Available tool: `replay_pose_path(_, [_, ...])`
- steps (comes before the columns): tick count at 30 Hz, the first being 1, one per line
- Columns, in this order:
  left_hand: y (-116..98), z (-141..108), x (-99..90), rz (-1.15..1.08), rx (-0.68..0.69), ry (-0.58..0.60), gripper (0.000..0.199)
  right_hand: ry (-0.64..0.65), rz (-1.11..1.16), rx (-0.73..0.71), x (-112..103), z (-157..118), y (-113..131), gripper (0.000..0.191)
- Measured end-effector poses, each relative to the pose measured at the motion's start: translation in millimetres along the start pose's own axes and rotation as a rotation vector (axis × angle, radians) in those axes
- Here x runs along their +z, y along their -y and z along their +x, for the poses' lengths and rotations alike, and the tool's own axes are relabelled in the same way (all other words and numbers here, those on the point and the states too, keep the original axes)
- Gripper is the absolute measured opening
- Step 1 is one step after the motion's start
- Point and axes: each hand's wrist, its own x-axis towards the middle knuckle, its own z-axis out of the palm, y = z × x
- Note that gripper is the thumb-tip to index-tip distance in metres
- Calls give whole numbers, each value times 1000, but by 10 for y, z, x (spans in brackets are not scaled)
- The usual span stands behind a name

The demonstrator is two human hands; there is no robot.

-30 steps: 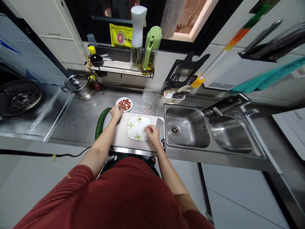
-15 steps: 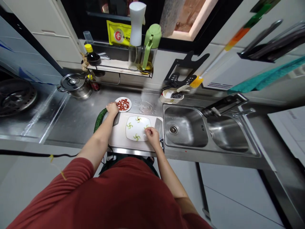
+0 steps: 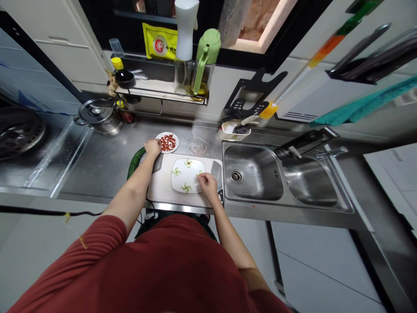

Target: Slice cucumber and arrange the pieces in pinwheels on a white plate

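Note:
A white plate (image 3: 182, 179) with green pinwheel-shaped garnishes lies on a pale cutting board (image 3: 159, 191). Over the plate's right side is my right hand (image 3: 207, 182), its fingertips pinched at the right-hand pinwheel; what they hold is too small to make out. My left hand (image 3: 152, 147) reaches to the left rim of a small round plate of red bits (image 3: 168, 142). Its fingers are curled at the rim, and anything between them is hidden. Left of that wrist lies a long dark green cucumber (image 3: 135, 161). A knife (image 3: 216, 170) rests on the board's right edge.
Right of the board is a double steel sink (image 3: 254, 171) with a tap (image 3: 308, 145). A lidded pot (image 3: 100, 116) stands back left. Above hangs a shelf (image 3: 156, 89) with an oil bottle (image 3: 203, 65). A small caddy (image 3: 233, 131) sits behind the sink.
The view has shifted slightly. Both hands stay in nearly the same places, the left at the small plate and the right at the right-hand pinwheel.

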Motion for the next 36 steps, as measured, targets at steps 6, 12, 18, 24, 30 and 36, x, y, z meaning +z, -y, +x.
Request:
replay_pose_path(6, [34,20,15,17,14,-29,27,4,17,-14,-3,27,17,17])
replay_pose_path(12, [90,95,84,-270,-123,-91,21,10,-4,-7,-8,57,36,17])
replay_pose_path(18, [-36,95,141,-1011,-339,-69,14,21,4,-20,13,85,38,17])
replay_pose_path(24, [-250,-144,-7,-1587,-391,155,6,14,22,-27,41,101,59,18])
replay_pose_path(30, [-462,-529,-171,-1873,-366,332,11,0,42,-68,31,205,138,14])
replay_pose_path(36, [-709,-973,-331,-1916,-257,470,19,-42,76,-156,-31,469,415,13])
